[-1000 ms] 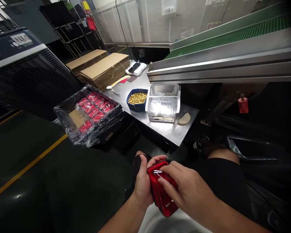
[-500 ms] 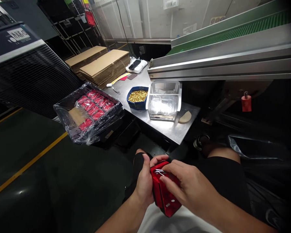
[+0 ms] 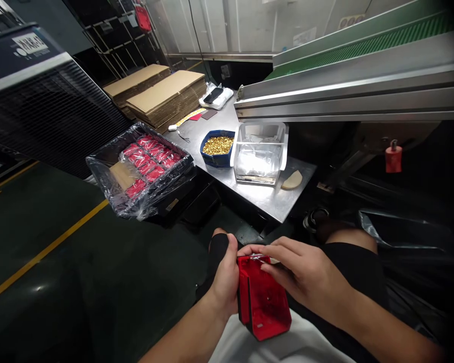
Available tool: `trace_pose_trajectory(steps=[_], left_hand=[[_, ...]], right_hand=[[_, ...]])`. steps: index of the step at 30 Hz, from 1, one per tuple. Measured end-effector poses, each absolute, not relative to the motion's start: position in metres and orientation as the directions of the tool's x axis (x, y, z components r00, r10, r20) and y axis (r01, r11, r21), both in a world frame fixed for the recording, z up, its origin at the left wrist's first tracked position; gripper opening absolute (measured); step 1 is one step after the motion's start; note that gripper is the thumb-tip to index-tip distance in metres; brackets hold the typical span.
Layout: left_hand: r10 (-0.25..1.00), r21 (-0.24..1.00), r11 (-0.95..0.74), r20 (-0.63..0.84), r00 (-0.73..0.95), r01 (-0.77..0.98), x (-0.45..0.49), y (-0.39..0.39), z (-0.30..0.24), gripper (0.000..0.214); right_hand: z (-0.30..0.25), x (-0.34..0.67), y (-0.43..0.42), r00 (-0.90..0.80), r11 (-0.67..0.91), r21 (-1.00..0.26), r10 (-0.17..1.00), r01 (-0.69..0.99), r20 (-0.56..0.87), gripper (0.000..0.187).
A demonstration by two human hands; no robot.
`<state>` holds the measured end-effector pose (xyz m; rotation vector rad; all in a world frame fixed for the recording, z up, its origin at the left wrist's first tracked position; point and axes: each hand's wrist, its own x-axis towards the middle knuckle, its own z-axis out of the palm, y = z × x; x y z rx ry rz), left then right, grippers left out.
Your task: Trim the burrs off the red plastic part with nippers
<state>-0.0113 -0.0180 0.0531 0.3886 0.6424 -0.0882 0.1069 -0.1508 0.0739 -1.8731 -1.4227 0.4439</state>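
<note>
My left hand (image 3: 224, 275) grips a small red open box (image 3: 264, 303) by its left side, low in the view above my lap. The fingers of my right hand (image 3: 302, 272) pinch a small shiny metal piece (image 3: 258, 257) at the box's top edge. Ahead on the steel table (image 3: 272, 199) stand a blue bowl of small gold pieces (image 3: 217, 146) and a clear plastic bin (image 3: 260, 154). To the left a black tray lined with plastic film (image 3: 144, 169) holds several red boxes.
A conveyor with a green belt (image 3: 348, 65) overhangs the table on the right. Flat cardboard stacks (image 3: 162, 96) and a phone on a white pouch (image 3: 215, 96) lie at the far end. A red bottle (image 3: 392, 157) hangs under the conveyor. A yellow floor line (image 3: 45, 252) runs left.
My right hand has lifted off the box's inside and now pinches the metal piece at the top edge. The box has turned so its red interior faces me more.
</note>
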Motion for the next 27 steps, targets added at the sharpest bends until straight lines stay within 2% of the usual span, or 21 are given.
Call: trace_pose_trajectory(steps=[3, 6, 11, 18, 23, 27], left_hand=[[-0.01, 0.253, 0.948, -0.579, 0.815, 0.191, -0.0113, -0.0186, 0.0532, 0.071], [-0.029, 0.205, 0.964, -0.552, 0.834, 0.169, -0.0115, -0.0198, 0.051, 0.071], [-0.043, 0.131, 0.983, -0.527, 0.848, 0.132, -0.012, -0.0225, 0.0458, 0.064], [-0.095, 0.039, 0.991, -0.49, 0.866, 0.13, -0.0118, -0.0275, 0.0478, 0.061], [-0.131, -0.025, 0.991, -0.469, 0.873, 0.135, -0.0083, -0.0269, 0.0497, 0.06], [-0.139, 0.044, 0.983, -0.458, 0.878, 0.179, -0.0058, -0.0269, 0.0503, 0.062]], right_hand=[[0.0716, 0.1064, -0.1486, 0.238, -0.026, -0.596, 0.93, 0.803, 0.279, 0.029], [0.0721, 0.104, -0.1444, 0.201, 0.011, -0.519, 0.915, 0.855, 0.35, 0.028], [0.0744, 0.1039, -0.1421, 0.151, 0.037, -0.434, 0.908, 0.9, 0.39, 0.023], [0.0762, 0.1075, -0.1437, 0.091, 0.056, -0.391, 0.933, 0.919, 0.347, 0.019], [0.0717, 0.1097, -0.1448, 0.027, 0.089, -0.313, 0.936, 0.945, 0.35, 0.02], [0.0689, 0.1104, -0.1481, 0.033, 0.107, -0.3, 0.905, 0.948, 0.424, 0.025]])
